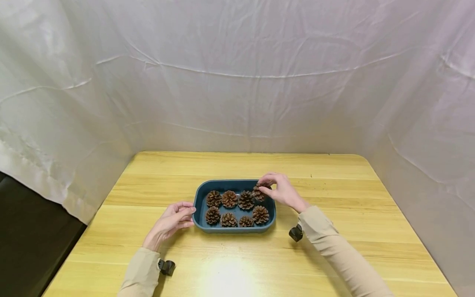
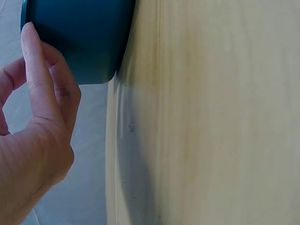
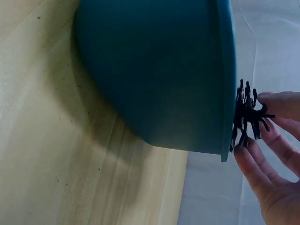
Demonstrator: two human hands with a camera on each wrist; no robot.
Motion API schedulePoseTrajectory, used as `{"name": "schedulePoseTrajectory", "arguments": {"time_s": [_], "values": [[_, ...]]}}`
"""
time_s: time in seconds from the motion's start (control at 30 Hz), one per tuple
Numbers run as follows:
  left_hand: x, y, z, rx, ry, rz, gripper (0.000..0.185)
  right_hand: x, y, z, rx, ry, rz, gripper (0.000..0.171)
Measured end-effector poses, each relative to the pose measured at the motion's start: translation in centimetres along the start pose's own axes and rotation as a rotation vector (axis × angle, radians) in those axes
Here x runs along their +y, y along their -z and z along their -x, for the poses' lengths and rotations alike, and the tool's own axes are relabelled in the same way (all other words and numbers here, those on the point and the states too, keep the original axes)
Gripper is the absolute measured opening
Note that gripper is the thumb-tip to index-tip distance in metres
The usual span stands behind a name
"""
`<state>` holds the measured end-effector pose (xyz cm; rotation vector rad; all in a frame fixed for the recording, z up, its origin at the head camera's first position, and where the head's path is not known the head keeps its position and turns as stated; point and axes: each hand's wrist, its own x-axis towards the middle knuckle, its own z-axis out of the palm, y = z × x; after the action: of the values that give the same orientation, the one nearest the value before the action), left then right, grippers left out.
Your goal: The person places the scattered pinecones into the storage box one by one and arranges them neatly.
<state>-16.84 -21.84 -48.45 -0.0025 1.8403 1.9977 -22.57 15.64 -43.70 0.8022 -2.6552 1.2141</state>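
Note:
A dark blue rectangular tray [image 1: 237, 231] with rounded corners stands on the table, bearing two rows of brown pine cones [image 1: 229, 220]. Over its back right corner my right hand [image 1: 280, 190] pinches one pine cone [image 1: 259, 193] between thumb and fingers. The right wrist view shows that pine cone [image 3: 248, 115] dark, just above the tray's rim [image 3: 228, 84], with fingertips around it. At the tray's left end, my left hand [image 1: 171, 218] holds the rim. Its thumb and fingers lie against the tray's wall [image 2: 84, 47] in the left wrist view.
The wooden table [image 1: 334, 181] has small dark specks near its right side. Pale cloth [image 1: 252, 82] hangs behind and along both sides. A black wrist camera [image 1: 168, 267] sits by the left sleeve, another wrist camera [image 1: 296, 233] by the right sleeve.

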Motion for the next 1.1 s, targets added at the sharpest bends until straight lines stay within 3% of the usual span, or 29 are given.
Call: {"name": "schedulePoseTrajectory", "arguments": {"time_s": [0.23, 0.43, 0.87, 1.1], "values": [[0.1, -0.2, 0.0, -0.013, -0.009, 0.003, 0.028, -0.5, -0.6, 0.0, 0.026, 0.001, 0.147, 0.006], [0.1, -0.3, 0.0, -0.021, -0.008, 0.011, 0.029, -0.3, -1.1, 0.0, 0.027, -0.001, 0.164, 0.006], [-0.1, -0.2, 0.2, -0.002, -0.004, 0.004, 0.025, 0.5, -0.2, 0.3, -0.145, 0.025, 0.227, 0.022], [-0.2, -0.1, 0.3, -0.014, -0.013, 0.004, 0.024, 0.6, -0.3, 0.3, -0.153, -0.002, 0.249, 0.027]]}}
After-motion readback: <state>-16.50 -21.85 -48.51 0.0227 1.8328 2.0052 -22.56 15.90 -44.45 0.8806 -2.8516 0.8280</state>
